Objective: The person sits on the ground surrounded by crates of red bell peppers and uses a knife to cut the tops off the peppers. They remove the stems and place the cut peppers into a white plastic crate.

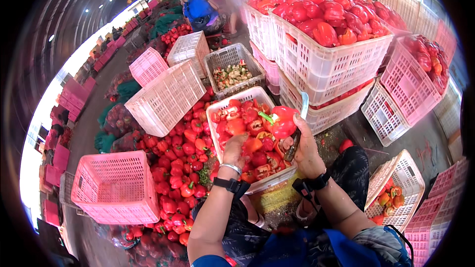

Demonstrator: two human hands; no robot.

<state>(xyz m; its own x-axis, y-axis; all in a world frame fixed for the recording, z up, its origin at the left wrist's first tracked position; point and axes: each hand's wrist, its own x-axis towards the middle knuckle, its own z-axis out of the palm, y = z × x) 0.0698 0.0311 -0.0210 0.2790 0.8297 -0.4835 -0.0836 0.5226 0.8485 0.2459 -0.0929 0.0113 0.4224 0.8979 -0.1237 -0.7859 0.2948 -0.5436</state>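
Note:
My right hand (308, 155) is closed around the dark handle of a knife (305, 105), its hooked blade pointing up. A whole red bell pepper (285, 122) with a green stem sits against the fingers and thumb of that hand. Below both hands stands a white plastic crate (212, 113) of cut red bell peppers (256, 128). My left hand (234, 152) reaches over these peppers, close to an orange-red piece (254, 145). Its fingertips are partly hidden, so whether it grips anything is unclear.
Whole red peppers (178, 163) are heaped on the floor at left, beside an overturned crate (167, 98) and a pink crate (115, 189). A grey crate (235, 50) holds pepper cores. Filled crates (330, 63) are stacked at right. Another person (202, 11) crouches farther back.

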